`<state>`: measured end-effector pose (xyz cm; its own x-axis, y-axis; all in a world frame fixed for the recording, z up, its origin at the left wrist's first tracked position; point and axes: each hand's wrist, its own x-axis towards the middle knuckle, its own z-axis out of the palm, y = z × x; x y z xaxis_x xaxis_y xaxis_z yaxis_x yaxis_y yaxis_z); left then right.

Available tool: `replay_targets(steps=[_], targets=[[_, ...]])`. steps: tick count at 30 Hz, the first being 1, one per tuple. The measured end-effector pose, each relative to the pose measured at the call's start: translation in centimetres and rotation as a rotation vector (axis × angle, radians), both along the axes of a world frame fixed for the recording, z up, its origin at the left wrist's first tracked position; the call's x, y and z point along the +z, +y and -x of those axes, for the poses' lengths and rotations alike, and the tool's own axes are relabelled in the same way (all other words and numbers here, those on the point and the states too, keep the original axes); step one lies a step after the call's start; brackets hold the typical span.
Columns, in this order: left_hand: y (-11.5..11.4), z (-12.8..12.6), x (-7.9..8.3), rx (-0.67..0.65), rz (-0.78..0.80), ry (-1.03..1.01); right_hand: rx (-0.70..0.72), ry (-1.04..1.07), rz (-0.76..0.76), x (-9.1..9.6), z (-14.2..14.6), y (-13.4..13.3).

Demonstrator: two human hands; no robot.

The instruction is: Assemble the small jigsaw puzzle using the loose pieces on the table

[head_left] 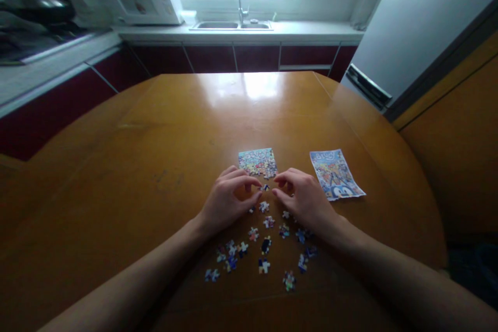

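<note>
My left hand (227, 198) and my right hand (303, 197) rest on a round wooden table (155, 166), fingertips facing each other. A small jigsaw piece (265, 187) sits between the fingertips; my left thumb and forefinger pinch at it, and my right fingers are curled close beside it. Just beyond the hands lies the partly assembled puzzle (257, 162). Several loose puzzle pieces (264, 249) are scattered on the table between my forearms.
A printed reference picture (335, 174) lies on the table to the right of my right hand. Behind the table run a counter with sink and tap (241, 10), a microwave (142, 2) and a refrigerator (408, 31) at right.
</note>
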<state>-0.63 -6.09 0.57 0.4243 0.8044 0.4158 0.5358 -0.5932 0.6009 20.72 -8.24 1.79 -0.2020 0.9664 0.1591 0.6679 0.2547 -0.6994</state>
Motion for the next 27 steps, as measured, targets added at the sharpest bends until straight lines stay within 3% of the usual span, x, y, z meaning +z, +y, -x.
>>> replay_targets(steps=[5,27], targets=[[0.0,0.0,0.0,0.028,0.032,0.034,-0.119,-0.167,0.03,0.5,-0.9,0.3],[0.6,0.4,-0.4,0.063,0.094,0.107,-0.064,-0.253,0.048,-0.5,-0.5,0.3]])
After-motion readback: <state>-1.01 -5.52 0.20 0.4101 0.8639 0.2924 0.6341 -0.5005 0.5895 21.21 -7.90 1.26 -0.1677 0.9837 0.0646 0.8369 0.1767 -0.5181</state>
